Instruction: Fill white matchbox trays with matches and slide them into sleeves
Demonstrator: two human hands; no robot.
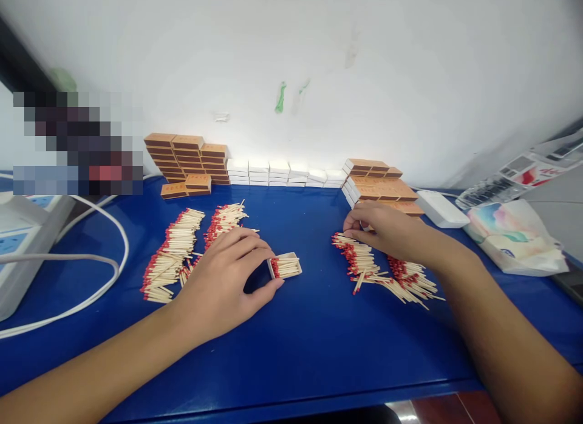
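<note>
My left hand (232, 275) grips the left end of a small open white tray (298, 270) between thumb and fingers. Matches (286, 266) lie in the tray, their red heads to the left. My right hand (373, 226) has its fingertips pinched at the top of a match pile (359, 257); whether they hold a match is too small to tell. Another pile (412, 278) lies partly below my right wrist. Two more piles are at the left, one (175, 254) in full view and one (225, 220) partly behind my left hand.
Orange matchboxes are stacked at the back left (182, 160) and back right (382, 187), with white trays (268, 172) in a row between them. White cables (122, 248) curl at the left. A white device (441, 209) and a tissue pack (512, 239) lie at the right.
</note>
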